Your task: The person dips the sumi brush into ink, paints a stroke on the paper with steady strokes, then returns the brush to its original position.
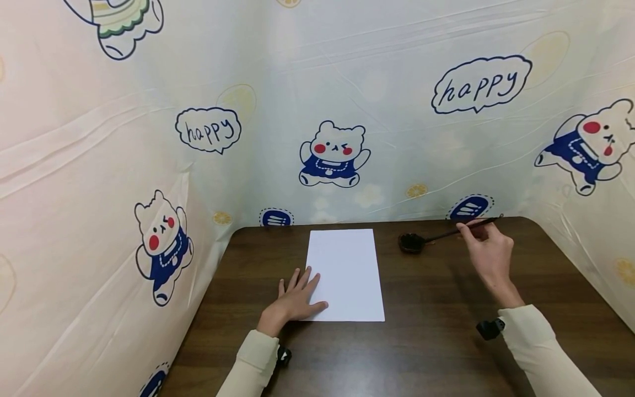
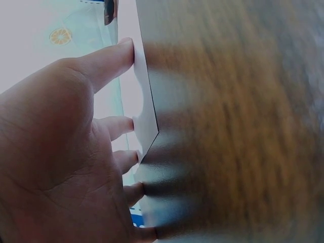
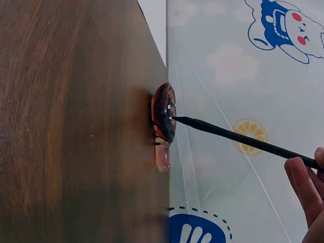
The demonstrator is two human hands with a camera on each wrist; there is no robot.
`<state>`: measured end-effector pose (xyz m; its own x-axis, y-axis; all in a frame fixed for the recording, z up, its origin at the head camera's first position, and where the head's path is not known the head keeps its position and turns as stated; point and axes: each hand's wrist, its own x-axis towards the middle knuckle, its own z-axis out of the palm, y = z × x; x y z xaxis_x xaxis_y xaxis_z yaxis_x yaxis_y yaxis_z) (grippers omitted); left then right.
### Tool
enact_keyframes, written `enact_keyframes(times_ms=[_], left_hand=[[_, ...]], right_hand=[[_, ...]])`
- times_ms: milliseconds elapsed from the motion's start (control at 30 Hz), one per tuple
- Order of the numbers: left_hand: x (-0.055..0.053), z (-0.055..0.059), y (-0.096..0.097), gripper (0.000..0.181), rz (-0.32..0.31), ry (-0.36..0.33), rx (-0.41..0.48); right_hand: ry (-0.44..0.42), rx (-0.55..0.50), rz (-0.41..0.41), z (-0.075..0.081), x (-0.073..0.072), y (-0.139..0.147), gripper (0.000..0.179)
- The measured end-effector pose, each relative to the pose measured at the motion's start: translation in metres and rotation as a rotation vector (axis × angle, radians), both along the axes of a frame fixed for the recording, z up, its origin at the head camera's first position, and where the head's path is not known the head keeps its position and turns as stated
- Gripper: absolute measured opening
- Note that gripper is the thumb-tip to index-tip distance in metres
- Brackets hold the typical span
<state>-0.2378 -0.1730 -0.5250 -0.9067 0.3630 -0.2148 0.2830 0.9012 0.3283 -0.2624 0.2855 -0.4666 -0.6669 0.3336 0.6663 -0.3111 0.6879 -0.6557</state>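
Observation:
A white sheet of paper (image 1: 347, 275) lies on the dark wooden table. My left hand (image 1: 294, 302) rests on its lower left part with fingers spread. In the left wrist view the thumb and some fingertips touch the sheet near a corner, while the others reach past its edge. My right hand (image 1: 488, 256) pinches a dark ink brush (image 1: 443, 235) by its handle, above the table's far right part. The brush points left and down, its dark tip at a small dish of black ink (image 3: 163, 114). Whether the tip touches the ink I cannot tell.
The dish has a reddish, see-through rim and a short lip (image 3: 163, 158). It stands right of the paper, near the table's (image 1: 426, 347) back edge. A printed cloth (image 1: 397, 165) with bears hangs behind and at both sides.

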Motion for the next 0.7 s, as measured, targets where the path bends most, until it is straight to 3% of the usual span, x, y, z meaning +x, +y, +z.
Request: enact_keyframes(times_ms=[267, 700], left_hand=[[-0.0001, -0.0017, -0.0013, 0.083, -0.024, 0.014, 0.003], [-0.0008, -0.0033, -0.0018, 0.083, -0.021, 0.017, 0.001]], right_hand=[[-0.068, -0.002, -0.037, -0.0065, 0.0037, 0.001, 0.025], [-0.086, -0.004, -0.042, -0.0088, 0.0058, 0.0059, 0.025]])
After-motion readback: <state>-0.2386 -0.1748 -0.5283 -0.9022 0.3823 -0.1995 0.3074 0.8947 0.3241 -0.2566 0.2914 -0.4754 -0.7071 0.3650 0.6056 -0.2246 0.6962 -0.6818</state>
